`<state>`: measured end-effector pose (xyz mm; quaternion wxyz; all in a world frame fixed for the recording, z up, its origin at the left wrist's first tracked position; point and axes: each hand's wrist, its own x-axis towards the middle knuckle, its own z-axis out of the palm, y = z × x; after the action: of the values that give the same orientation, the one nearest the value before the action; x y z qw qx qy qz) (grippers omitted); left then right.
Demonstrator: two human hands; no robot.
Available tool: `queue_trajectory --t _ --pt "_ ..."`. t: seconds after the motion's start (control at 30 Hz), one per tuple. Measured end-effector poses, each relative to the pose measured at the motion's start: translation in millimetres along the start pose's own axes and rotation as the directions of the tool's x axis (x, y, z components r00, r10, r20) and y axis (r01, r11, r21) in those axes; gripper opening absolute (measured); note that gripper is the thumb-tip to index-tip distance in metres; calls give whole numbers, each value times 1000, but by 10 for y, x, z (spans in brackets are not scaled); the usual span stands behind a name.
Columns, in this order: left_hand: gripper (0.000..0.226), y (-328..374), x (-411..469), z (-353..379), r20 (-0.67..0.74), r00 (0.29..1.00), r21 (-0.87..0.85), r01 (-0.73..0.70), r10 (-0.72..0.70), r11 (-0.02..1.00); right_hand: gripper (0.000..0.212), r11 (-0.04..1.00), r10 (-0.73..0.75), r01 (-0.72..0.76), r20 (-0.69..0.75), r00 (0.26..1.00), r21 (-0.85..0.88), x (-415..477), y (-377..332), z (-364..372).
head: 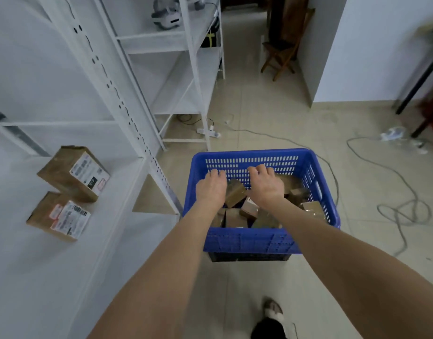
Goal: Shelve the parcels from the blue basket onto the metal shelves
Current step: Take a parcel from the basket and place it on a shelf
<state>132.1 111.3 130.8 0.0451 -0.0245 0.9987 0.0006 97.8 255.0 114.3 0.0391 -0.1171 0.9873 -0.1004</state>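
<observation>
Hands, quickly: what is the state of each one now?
Left hand: fingers curled over the parcels, grip cannot be told.
Right hand: the same, cannot be told.

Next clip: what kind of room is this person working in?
Probably a small storeroom or parcel-sorting back room: white metal shelves holding two labelled cardboard parcels, a blue basket of more parcels on a tiled floor, and loose cables trailing across it.

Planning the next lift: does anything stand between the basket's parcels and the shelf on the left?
Only the shelf's upright post, at the front corner nearest the basket. The floor gap between them shows nothing else, and the shelf has bare surface beside its two parcels.
</observation>
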Motion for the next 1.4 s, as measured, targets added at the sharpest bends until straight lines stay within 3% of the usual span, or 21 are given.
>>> queue_trajectory --t 0.27,0.5,0.63,0.8,1.0,1.07,1.13,1.2,1.27,1.4 --pt "55 38 1400 837 171 967 -62 203 -190 977 54 996 -85 90 181 980 -20 1566 487 798" --pt "49 59 2223 1862 366 841 -225 496 -399 839 48 990 -132 143 357 925 -5 2531 687 1723" --pt "46 -93 2603 2523 537 712 -327 670 -452 667 50 995 -84 51 450 889 85 2895 726 2380" --pt "53 -214 2923 3346 693 553 -419 831 -462 365 58 978 -28 -98 578 816 185 3222 812 3289" --pt "68 -223 3083 4009 781 464 -497 867 -419 33 62 936 18 -229 614 789 267 3441 774 3909" --pt "66 -233 3042 4039 820 412 -494 860 -397 -128 67 931 52 -258 604 795 259 3432 752 3937" --pt "81 -247 2982 3971 840 391 -505 816 -375 -281 72 926 85 -283 590 803 251 3428 724 3885" --pt "77 -279 2889 3821 819 410 -548 767 -401 -334 75 919 91 -294 582 808 265 3406 654 3731" --pt "56 -308 2805 3611 789 427 -589 730 -442 -346 79 909 95 -312 589 802 278 3386 593 3565" --pt "40 -383 2579 2962 749 437 -640 674 -499 -370 81 817 110 -418 605 789 397 3250 429 3038"
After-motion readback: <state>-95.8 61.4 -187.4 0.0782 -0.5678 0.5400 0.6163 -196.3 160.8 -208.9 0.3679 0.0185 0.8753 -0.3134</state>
